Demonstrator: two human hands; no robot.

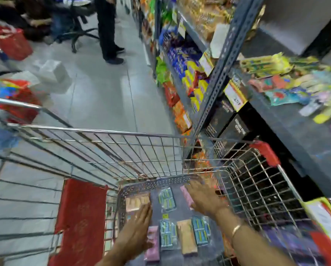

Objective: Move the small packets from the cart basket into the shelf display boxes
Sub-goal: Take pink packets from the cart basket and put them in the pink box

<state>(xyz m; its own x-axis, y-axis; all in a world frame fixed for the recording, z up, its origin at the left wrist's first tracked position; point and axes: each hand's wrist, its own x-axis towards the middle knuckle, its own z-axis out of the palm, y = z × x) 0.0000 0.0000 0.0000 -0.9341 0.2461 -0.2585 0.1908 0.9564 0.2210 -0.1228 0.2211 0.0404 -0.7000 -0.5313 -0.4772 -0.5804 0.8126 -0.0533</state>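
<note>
Several small packets lie flat in a grey perforated basket (pixel 157 183) inside the wire cart (pixel 107 146): a teal one (pixel 167 198), a tan one (pixel 187 236), a pink one (pixel 152 244) and another teal one (pixel 200 230). My left hand (pixel 139 223) lies flat, fingers together, over the basket's left side next to a peach packet (pixel 135 203). My right hand (pixel 203 198) reaches into the far right of the basket, its fingers resting on a pink packet (pixel 186 197); a firm grip is not visible. The shelf (pixel 287 120) on the right carries colourful loose packets (pixel 295 87).
A grey slotted shelf upright (pixel 224 62) stands just beyond the cart. Snack packs (pixel 182 73) fill the shelves along the aisle. A person's legs (pixel 111 31) stand up the aisle. A red cloth (pixel 80 221) hangs on the cart's left. Red baskets (pixel 11 41) sit at left.
</note>
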